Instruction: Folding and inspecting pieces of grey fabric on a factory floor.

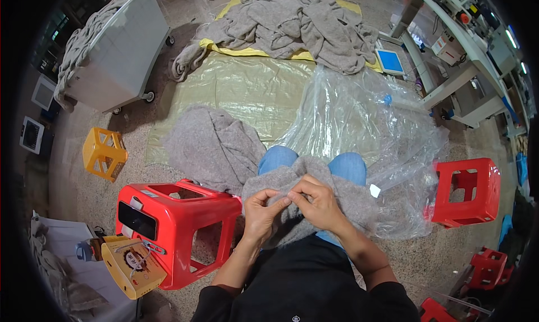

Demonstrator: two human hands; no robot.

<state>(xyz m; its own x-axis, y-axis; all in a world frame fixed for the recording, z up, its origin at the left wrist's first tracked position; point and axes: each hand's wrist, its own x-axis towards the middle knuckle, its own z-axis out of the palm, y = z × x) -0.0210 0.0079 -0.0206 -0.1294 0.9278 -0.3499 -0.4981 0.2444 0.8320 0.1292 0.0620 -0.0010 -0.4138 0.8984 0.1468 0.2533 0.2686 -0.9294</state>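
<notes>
A grey-beige knitted piece (356, 205) lies across my lap, over the knees of my blue jeans. My left hand (260, 214) pinches its edge between thumb and fingers. Right beside it, my right hand (319, 203) pinches the same fabric, the two thumb tips nearly meeting. Whether anything small is between the fingertips cannot be made out. A heap of the same knit (210, 142) spreads on the floor to the left of my knees, close to the piece on my lap.
At my left stands a red stool (185, 207) bearing a phone (137, 220) and a yellow box (135, 268). Clear plastic sheeting (359, 114) covers the floor ahead, with a large knit pile (292, 21) beyond. A wheeled bin (120, 52), yellow stool (105, 153) and another red stool (467, 191) stand around.
</notes>
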